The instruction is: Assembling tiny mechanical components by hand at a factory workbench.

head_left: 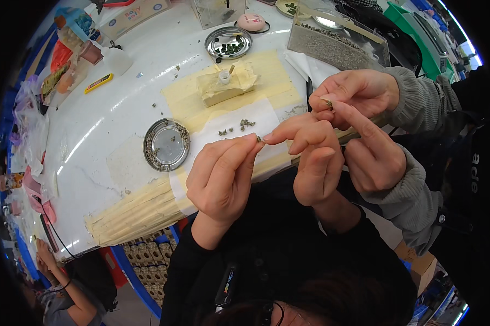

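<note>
My left hand (223, 174) and my right hand (310, 157) are raised above the table edge, their fingertips meeting. Between them they pinch a tiny green bit (259, 139). Both wrists come out of black sleeves. Below the hands lies a white paper sheet (223, 141) with a few loose green bits (246, 124) on it. To my right, another person in grey sleeves holds a similar green bit (327, 101) in one hand (359, 89), with the other hand (373, 160) close beside my right hand.
A round metal dish (166, 144) sits left of the paper, a second dish (228, 42) with green pieces farther back. A pale block (226, 84) carries a small white cup. A clear box (332, 43) of grey granules stands back right. Beige sheets (136, 212) lie at the near edge.
</note>
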A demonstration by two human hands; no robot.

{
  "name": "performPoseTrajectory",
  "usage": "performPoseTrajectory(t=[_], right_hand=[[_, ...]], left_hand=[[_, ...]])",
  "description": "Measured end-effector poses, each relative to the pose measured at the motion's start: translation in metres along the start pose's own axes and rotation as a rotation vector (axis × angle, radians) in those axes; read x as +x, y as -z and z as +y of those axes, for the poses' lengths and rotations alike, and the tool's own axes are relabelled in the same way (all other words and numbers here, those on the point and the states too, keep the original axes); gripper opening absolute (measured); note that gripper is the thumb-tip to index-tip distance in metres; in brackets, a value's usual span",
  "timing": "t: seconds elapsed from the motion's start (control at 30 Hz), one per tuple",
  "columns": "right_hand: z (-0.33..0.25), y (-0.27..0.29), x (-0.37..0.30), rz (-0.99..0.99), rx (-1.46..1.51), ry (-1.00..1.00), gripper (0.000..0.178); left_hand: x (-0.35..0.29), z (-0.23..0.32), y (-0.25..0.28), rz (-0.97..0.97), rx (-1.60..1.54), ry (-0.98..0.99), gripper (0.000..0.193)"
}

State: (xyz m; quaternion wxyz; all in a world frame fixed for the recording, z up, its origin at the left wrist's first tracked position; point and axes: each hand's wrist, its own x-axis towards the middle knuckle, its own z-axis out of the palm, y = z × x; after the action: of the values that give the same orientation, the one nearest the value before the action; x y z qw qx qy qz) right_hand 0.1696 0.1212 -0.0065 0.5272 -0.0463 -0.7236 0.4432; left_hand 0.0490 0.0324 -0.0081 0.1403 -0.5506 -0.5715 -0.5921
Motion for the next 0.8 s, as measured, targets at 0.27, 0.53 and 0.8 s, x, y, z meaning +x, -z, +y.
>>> performPoseTrajectory(t=[0.27,0.53,0.8], right_hand=[[-0.01,-0.006,0.003,0.017,-0.176,-0.153,0.017],[-0.01,-0.012,-0.002,-0.048,-0.011,-0.255,0.013],[-0.01,-0.013,-0.005,-0.07,0.316,-0.429,0.015]], left_hand=[[0.001,0.002,0.007,-0.012,-0.103,0.118,0.023],[0.001,0.0,0.009,0.032,-0.141,0.094,0.024],[-0.003,-0.003,0.011,0.049,-0.205,0.107,0.025]])
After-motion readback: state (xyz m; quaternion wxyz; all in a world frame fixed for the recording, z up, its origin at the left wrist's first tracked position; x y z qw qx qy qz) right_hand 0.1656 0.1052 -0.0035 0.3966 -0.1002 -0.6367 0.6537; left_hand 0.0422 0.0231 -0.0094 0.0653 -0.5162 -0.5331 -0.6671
